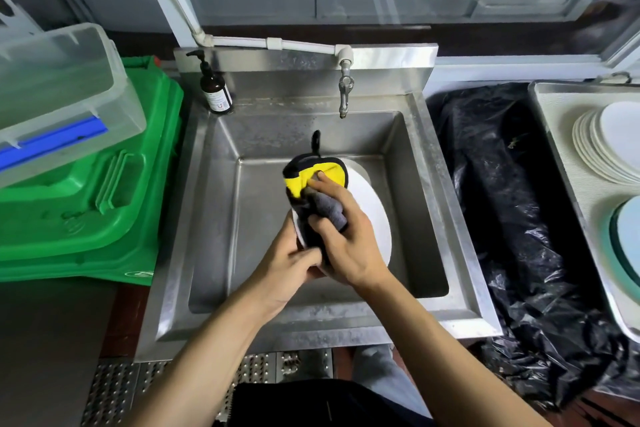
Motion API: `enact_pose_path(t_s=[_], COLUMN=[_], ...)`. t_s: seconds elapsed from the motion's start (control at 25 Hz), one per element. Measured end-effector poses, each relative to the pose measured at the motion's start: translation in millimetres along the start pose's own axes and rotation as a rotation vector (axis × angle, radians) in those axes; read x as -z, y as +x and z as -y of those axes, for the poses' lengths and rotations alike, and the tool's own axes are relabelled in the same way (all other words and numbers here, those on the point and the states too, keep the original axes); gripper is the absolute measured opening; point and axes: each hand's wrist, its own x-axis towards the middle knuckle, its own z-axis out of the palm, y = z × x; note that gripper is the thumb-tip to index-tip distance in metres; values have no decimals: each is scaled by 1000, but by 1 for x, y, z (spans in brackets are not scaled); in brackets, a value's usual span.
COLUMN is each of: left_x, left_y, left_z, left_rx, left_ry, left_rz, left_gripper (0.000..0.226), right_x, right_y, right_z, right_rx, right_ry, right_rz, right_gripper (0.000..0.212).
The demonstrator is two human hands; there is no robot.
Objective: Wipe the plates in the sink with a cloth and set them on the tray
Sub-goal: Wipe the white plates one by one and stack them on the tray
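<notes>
Over the steel sink (420, 191) I hold a white plate (375, 218) tilted on edge. My left hand (287, 267) grips its lower rim. A yellow, grey and black cloth (311, 184) lies against the plate's face, and my right hand (343, 239) grips it there, fingers curled over the fabric. The cloth and my hands hide much of the plate. At the right edge stands the metal tray (554, 121), carrying a stack of white plates (602, 146) and a larger pale plate (628, 236) nearer to me.
A tap (345, 90) hangs over the sink's back wall, with a brown pump bottle (215, 87) at the back left corner. Green plastic crates (97, 198) and a clear lidded box (59, 94) sit to the left. Black plastic sheeting (512, 204) fills the gap between sink and tray.
</notes>
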Motion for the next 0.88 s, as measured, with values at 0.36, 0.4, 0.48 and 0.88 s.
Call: enact_pose_path(t_s=[0.36,0.4,0.48,0.88], left_x=[1,-2,-6,-4], left_y=[-2,-1,3,7], left_z=[1,0,-1,-7], left_rx=[-9,-20,-55,-36], left_ry=[4,50,115,39], left_rz=[-78,-63,-30,-105], left_gripper=[73,75,81,77], right_x=[31,24,10,18], right_y=[8,6,0,0], right_z=[-34,-30,-17,-8], right_rx=[-205,-185,-95,-52], right_ry=[-44,-6,55,103], right_rz=[-192,-158,-60,99], right_gripper=[50,49,46,47])
